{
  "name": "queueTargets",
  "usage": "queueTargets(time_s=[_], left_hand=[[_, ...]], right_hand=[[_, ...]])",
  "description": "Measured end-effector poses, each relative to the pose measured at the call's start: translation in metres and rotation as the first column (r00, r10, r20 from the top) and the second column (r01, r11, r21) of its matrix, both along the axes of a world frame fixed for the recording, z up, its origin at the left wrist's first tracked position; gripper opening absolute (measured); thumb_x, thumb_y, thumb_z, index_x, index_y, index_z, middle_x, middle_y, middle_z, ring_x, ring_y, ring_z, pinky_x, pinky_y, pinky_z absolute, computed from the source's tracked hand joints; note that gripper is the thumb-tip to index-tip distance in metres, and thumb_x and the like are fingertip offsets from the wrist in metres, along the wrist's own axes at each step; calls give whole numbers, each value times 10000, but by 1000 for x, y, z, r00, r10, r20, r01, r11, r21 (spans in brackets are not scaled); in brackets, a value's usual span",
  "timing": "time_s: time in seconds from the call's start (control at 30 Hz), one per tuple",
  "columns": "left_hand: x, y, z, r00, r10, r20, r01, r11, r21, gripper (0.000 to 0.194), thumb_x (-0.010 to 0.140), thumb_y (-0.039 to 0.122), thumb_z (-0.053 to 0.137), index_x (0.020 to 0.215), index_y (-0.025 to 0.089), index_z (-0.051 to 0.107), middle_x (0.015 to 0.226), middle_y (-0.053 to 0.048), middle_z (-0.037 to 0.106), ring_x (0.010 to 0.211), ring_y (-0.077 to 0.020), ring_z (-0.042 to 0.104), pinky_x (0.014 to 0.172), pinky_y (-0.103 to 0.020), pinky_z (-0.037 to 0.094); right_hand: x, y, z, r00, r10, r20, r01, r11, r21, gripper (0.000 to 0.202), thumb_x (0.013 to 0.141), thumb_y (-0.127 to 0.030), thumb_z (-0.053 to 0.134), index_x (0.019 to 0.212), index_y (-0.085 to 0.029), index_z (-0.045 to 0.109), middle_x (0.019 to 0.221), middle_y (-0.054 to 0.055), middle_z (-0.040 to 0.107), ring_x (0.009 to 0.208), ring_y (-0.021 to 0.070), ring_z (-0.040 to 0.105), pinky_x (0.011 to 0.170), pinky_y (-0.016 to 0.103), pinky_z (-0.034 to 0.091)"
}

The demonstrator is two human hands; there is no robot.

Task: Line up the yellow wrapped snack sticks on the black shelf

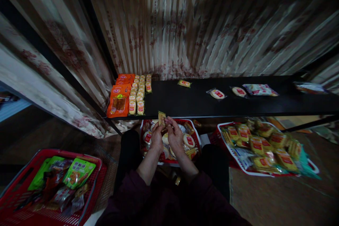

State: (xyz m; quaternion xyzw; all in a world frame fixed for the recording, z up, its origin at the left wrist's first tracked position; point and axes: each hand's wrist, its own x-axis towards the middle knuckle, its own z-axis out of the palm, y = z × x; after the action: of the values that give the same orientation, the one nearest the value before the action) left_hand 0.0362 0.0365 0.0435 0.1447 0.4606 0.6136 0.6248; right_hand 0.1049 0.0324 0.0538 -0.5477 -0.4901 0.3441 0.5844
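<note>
My left hand (pixel 157 137) is closed on a small yellow wrapped snack (pixel 161 118), held upright just in front of the black shelf's edge. My right hand (pixel 175 136) is beside it, its fingertips near or against the wrapper; their exact contact is hard to see. Both hands are above a red basket (pixel 197 141) holding round and yellow wrapped snacks. On the black shelf (pixel 169 102), rows of small yellow packs (pixel 140 107) stand next to orange packets (pixel 118 102) at the left end. A single yellow pack (pixel 184 83) lies farther right.
Two round wrapped snacks (pixel 217 94) and a white-and-pink packet (pixel 260 90) lie on the shelf's right half. A red basket of yellow packs (pixel 237 157) stands at the right, another with green packets (pixel 99 169) at lower left. Curtains (pixel 169 24) hang behind.
</note>
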Motion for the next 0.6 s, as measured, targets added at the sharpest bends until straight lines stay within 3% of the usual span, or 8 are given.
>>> queueTargets(time_s=[0.37, 0.6], left_hand=[[1, 1, 3, 985, 42, 167, -34, 998, -54, 260, 640, 210, 652, 895, 162, 626, 824, -27, 679, 730, -135, 640, 756, -279, 468], [0, 2, 10, 972, 32, 232, -13, 996, -83, 211, 636, 197, 644, 844, 168, 615, 730, 6, 649, 622, -103, 597, 641, -238, 448]], right_hand=[[3, -1, -4, 998, -30, -49, 31, 999, 27, 342, 806, -261, 461, 1113, -192, 596, 1057, 78, 669, 984, 205, 611, 913, 403, 464], [5, 0, -10, 998, -61, 1, 61, 998, -4, 327, 794, -278, 471, 1072, -189, 617, 1041, 76, 674, 977, 212, 611, 915, 412, 461]])
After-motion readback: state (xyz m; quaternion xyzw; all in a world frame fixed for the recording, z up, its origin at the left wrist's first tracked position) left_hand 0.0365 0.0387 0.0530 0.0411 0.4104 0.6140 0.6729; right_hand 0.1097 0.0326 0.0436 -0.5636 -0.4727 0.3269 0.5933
